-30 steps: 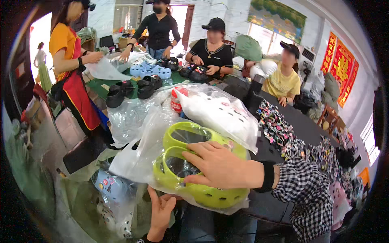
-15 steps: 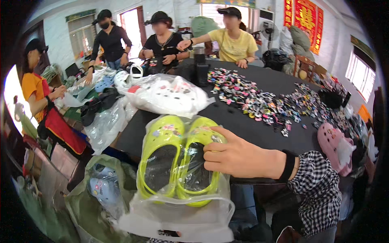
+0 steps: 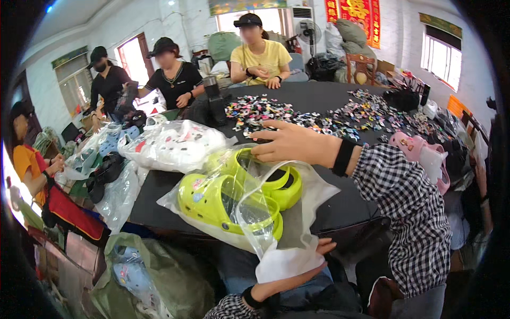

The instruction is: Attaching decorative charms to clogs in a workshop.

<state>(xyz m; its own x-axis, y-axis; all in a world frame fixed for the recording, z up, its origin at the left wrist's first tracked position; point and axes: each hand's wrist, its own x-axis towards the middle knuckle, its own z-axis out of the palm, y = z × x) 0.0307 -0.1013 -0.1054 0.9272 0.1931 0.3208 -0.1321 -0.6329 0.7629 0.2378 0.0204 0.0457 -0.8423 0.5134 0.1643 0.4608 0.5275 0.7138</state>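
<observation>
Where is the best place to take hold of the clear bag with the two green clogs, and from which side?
Probably at its open mouth, from the person's near side. The clear bag lies on the black table with its loose mouth hanging over the near edge, where the left hand meets it. The green clogs weigh down the far end.

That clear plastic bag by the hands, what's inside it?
Inside the clear plastic bag lie two lime-green clogs with small charms. Their soles are hidden. The right hand rests on top; the left hand grips its mouth.

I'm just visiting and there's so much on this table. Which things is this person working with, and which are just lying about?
In hand:
lime-green clogs
clear plastic bag
right hand
left hand

Lying about:
shoe charms
bagged white clogs
pink clogs
</observation>
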